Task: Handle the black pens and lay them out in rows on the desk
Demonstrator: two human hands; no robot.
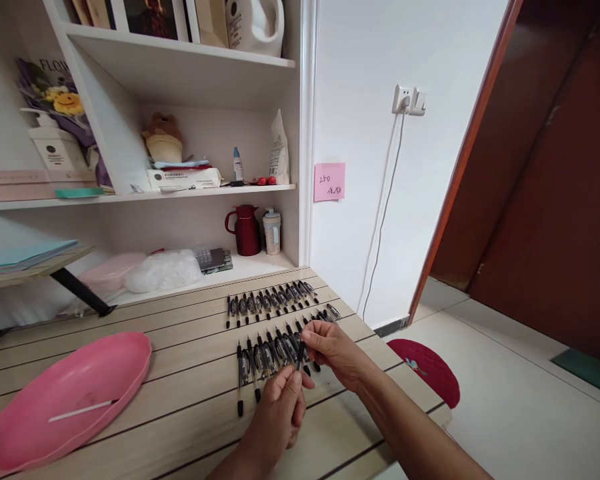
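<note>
A dark-barrelled pen (300, 355) is held between my two hands, tilted above the front row of pens. The thumb and fingers of my left hand (284, 403) pinch its lower end. My right hand (334, 352) grips the upper end, and its fingertips hide the tip. Behind and left of my hands lies the front row of pens (254, 365), black pen bodies alternating with separate caps. A second row of pens and caps (266, 303) lies farther back on the wooden table (195, 400). My hands partly cover the right side of the front row.
A pink oval tray (125, 357) with a thin white stick (80, 411) in it lies at the left. Shelves hold a red jug (247, 230) and a cup (272, 232). A small raised stand (80, 290) is at left, a red stool (430, 370) beyond the right table edge.
</note>
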